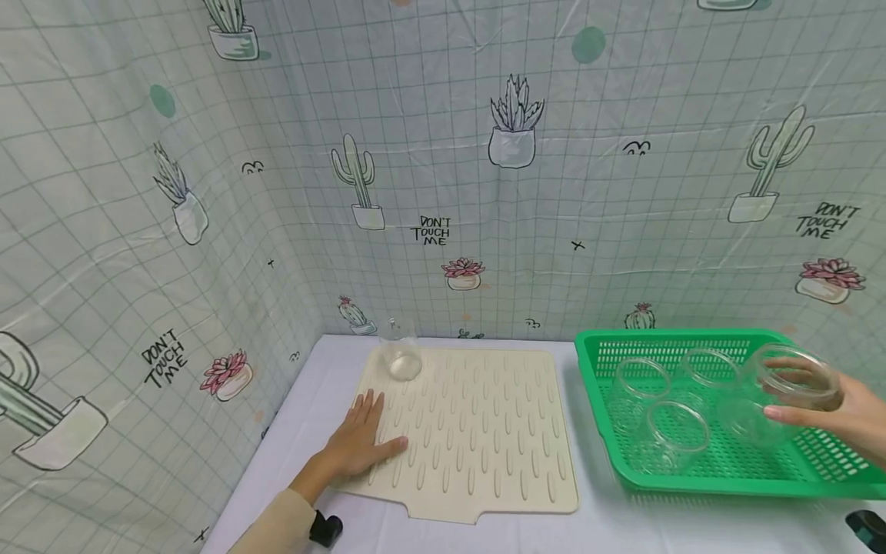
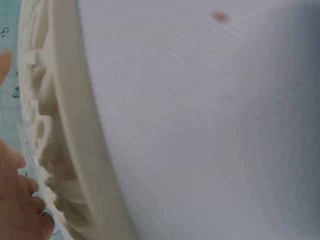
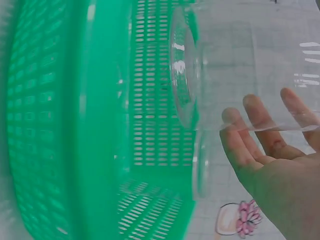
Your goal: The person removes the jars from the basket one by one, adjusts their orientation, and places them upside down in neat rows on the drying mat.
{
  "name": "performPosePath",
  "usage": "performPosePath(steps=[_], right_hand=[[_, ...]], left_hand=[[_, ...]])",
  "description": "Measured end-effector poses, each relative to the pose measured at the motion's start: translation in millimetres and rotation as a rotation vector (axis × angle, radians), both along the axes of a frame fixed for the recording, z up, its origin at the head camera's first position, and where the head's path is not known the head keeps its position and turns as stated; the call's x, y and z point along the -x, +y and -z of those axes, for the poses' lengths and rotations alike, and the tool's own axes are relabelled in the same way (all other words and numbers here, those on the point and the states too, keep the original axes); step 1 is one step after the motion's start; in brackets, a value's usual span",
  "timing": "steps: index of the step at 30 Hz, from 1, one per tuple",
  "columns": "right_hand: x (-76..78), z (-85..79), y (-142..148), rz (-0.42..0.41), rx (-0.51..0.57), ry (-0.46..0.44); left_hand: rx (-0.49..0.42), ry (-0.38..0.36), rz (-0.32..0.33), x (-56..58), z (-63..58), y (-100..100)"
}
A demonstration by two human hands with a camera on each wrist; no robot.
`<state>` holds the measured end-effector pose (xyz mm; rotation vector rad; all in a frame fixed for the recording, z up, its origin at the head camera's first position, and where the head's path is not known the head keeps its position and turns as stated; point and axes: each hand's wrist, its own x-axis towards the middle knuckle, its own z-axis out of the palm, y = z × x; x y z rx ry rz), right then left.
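Observation:
My left hand (image 1: pixel 356 442) lies palm down on the left edge of a beige ridged drying mat (image 1: pixel 491 492), its fingers straight and the thumb spread. At the mat's far left corner stands a clear glass jar (image 1: pixel 403 367). On the right, my right hand (image 1: pixel 837 408) grips another clear jar (image 3: pixel 225 55) over the green plastic basket (image 1: pixel 727 486). In the right wrist view its fingers curve around the jar's transparent wall. Three more clear jars (image 1: pixel 678 431) stand inside the basket, open ends up.
A white cloth (image 1: pixel 595 523) covers the table. Behind and to the left hangs a grid-patterned curtain (image 1: pixel 429 115) printed with cacti. The basket's raised perforated walls surround the jars. A strip of tablecloth separates mat and basket.

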<state>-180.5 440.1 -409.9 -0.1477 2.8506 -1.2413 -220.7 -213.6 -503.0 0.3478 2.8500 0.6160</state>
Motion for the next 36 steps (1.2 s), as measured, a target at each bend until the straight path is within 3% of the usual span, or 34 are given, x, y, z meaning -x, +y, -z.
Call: performPosePath(steps=[11, 22, 36], right_hand=[[-3.3, -21.5, -16, 0.078, -0.023, 0.142], [-3.9, -49.5, -44, 0.102, -0.029, 0.199], [-12.8, -74.9, -106, 0.085, -0.061, 0.373]], left_hand=[[-0.026, 0.099, 0.047, 1.9, -25.3, 16], [-0.186, 0.103, 0.049, -6.0, -61.6, 40], [-0.369, 0.169, 0.090, -24.1, -99.5, 81]])
